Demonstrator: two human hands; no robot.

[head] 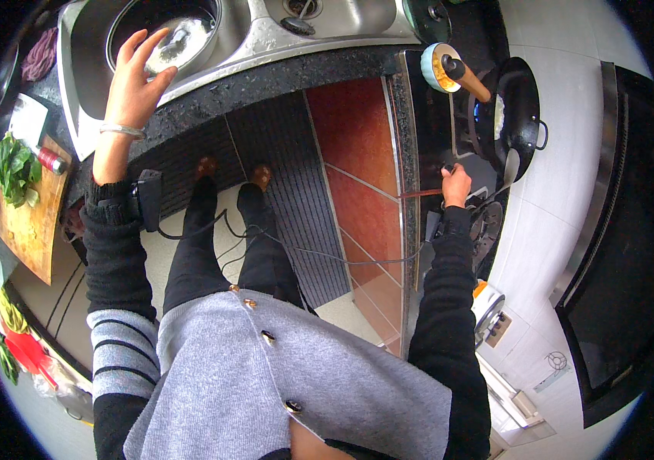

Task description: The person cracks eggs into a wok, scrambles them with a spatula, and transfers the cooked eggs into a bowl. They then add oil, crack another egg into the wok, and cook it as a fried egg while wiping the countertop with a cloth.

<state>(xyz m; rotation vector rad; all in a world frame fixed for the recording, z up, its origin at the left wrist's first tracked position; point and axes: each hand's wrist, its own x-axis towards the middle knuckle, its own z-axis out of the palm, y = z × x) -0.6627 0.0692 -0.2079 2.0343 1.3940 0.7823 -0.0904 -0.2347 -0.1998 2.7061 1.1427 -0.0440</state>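
Observation:
My left hand [136, 80] is held over the front of the left sink basin, fingers apart and nothing in them. Beyond its fingertips sits a round metal pot [207, 56] with something whitish and shiny inside. At the stove, my right hand [457, 187] closes on a small black knob [448, 169], mostly hidden by the fingers. A black wok [525, 103] with a wooden handle [473, 83] stands on the burner, a blue flame [477, 110] showing beside it. Whitish food lies in the wok, and a metal spatula [511, 168] leans on its near rim.
A light blue bowl [429, 68] of yellow food stands close to the wok handle. On the left counter, leafy greens [16, 169] and a red-capped jar [51, 161] rest on a wooden cutting board [31, 241]. A cable [327, 256] hangs across in front of my legs.

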